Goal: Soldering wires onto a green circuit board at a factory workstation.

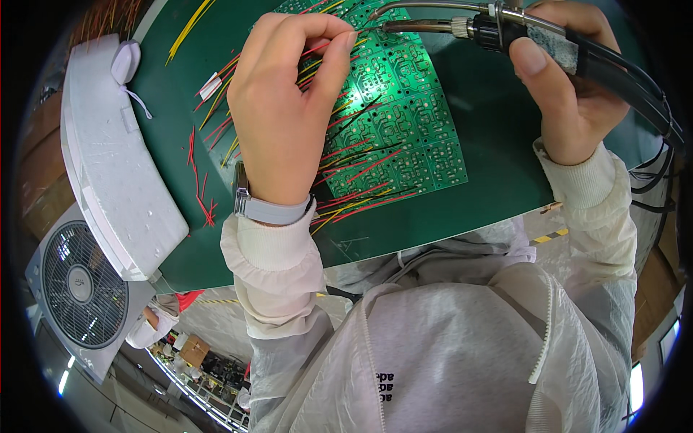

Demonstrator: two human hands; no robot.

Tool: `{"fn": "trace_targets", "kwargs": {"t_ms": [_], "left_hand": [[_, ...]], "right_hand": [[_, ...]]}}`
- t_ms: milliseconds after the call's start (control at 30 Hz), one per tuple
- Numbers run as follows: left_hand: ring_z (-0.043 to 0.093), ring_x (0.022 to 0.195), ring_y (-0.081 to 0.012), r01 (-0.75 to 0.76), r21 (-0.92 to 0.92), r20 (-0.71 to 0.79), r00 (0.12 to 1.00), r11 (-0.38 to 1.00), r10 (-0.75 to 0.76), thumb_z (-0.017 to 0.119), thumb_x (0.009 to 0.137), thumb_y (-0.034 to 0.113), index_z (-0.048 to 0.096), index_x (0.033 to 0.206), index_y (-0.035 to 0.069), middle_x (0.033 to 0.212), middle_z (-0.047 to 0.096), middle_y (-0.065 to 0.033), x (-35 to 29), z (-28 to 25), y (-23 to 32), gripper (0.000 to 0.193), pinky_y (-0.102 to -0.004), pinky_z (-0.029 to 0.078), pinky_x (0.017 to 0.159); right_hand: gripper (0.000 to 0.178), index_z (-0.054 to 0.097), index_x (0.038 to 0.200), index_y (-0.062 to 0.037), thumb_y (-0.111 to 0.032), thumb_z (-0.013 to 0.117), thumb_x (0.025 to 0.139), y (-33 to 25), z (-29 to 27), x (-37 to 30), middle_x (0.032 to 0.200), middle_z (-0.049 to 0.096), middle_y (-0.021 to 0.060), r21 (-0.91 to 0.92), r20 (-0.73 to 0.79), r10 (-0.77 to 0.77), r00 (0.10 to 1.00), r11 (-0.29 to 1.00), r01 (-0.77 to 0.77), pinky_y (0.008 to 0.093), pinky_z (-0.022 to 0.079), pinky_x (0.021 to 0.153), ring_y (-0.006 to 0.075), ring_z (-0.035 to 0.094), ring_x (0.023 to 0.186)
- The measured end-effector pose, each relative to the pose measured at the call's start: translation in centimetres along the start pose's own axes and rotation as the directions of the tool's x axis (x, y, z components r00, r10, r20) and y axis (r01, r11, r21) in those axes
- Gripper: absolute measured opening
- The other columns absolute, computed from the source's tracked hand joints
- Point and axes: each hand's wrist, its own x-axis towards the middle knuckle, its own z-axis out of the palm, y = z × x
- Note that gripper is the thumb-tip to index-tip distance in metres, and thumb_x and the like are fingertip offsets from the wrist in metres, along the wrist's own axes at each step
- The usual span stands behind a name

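Note:
A green circuit board panel [442, 119] lies on the green work surface, with several red, yellow and black wires [361, 173] standing out from it. My left hand [278, 115], a watch at its wrist, reaches over the panel's left side. Its thumb and forefinger pinch a thin red wire [363, 30] near the board's far part. From the right, my right hand [570, 94] grips a soldering iron [491, 30] with a thin metal feed tube [433, 6] running along it. The iron's tip is close to the pinched wire; whether they touch I cannot tell.
Loose red wires [198, 187] and a bundle of yellow wires [189, 29] lie left on the green table [491, 173]. A white foam piece [119, 159] lines its left edge, beside a box fan [81, 283]. Black cables [650, 108] trail from the iron at right.

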Motion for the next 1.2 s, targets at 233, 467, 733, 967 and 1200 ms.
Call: {"fn": "trace_targets", "kwargs": {"t_ms": [233,467,733,967,1200], "left_hand": [[0.039,0.062,-0.0061,0.006,-0.025,-0.015,1.0,1.0,-0.006,0.069,0.08,0.006,0.065,0.087,0.003,0.077,0.056,0.0016,-0.1,0.1,-0.2,0.008,-0.0209,0.03,0.053],[0.039,0.062,-0.0057,0.064,0.003,0.005,0.998,0.998,-0.064,0.069,0.08,0.005,0.065,0.087,0.003,0.077,0.056,0.0017,-0.1,0.0,0.2,0.008,-0.0206,0.029,0.053],[0.039,0.062,-0.0053,0.064,0.013,0.012,0.998,0.998,-0.064,0.069,0.08,0.005,0.065,0.086,0.004,0.077,0.056,0.0023,0.0,0.0,0.3,0.008,-0.0205,0.029,0.053],[0.039,0.061,-0.0056,0.065,0.012,0.014,0.998,0.998,-0.065,0.069,0.08,0.006,0.065,0.086,0.004,0.076,0.056,0.0022,0.1,-0.1,0.3,0.007,-0.0208,0.028,0.053],[0.039,0.061,-0.0061,0.06,0.016,0.028,0.998,0.998,-0.06,0.069,0.08,0.006,0.065,0.086,0.003,0.076,0.056,0.0018,0.1,-0.1,0.4,0.008,-0.0209,0.029,0.053]], "right_hand": [[0.03,0.049,0.084,0.0002,-0.018,0.071,0.076,-0.2,0.4,0.1,0.07,0.056,0.0055,-0.064,0.01,-0.027,1.0,0.998,0.027,0.0188,0.038,0.055,0.0052,0.047,0.059],[0.03,0.049,0.084,0.0003,-0.019,0.071,0.076,-0.1,0.4,0.3,0.07,0.057,0.0059,0.007,-0.026,-0.018,1.0,1.0,0.018,0.0186,0.038,0.054,0.0053,0.047,0.058],[0.03,0.05,0.084,0.001,-0.019,0.072,0.076,-1.0,1.2,0.9,0.073,0.059,0.0076,-0.005,-0.064,-0.016,0.998,1.0,0.015,0.0202,0.046,0.06,0.0078,0.055,0.064],[0.03,0.049,0.084,0.0011,-0.018,0.071,0.076,-0.9,1.3,1.1,0.073,0.059,0.0085,0.062,-0.059,0.002,0.998,0.998,0.001,0.0203,0.046,0.06,0.0077,0.055,0.063],[0.032,0.048,0.083,0.001,-0.021,0.071,0.076,0.0,0.7,1.1,0.069,0.057,0.0072,0.036,-0.015,-0.072,0.997,0.997,0.072,0.0194,0.042,0.054,0.0064,0.05,0.057]]}}
